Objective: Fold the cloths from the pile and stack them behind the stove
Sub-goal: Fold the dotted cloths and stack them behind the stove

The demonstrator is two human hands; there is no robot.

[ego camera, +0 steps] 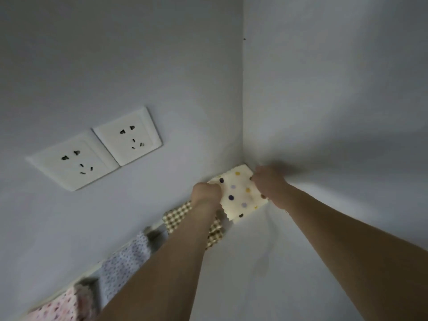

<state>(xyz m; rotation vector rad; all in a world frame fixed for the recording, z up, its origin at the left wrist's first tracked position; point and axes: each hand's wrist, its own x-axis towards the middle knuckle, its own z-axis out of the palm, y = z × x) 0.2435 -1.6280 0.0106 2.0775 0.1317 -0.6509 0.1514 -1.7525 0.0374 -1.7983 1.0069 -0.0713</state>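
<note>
Right of centre in the frame, both hands are gripping a folded cream cloth with coloured dots [239,193], which is sitting right in the corner where the two grey walls [162,66] are meeting. The left hand [206,193] is curling closed on the cloth's left edge, and the right hand [269,181] is pinching its right edge, fingers bent round it. Just below and left, partly hiding under the left forearm, a brown checked cloth [177,216] is lying along the wall. Further toward the lower left, a pale blue flowered cloth [125,265] and a pink flowered cloth [62,304] are lying in line. Two white wall sockets [97,147] are showing at left.
</note>
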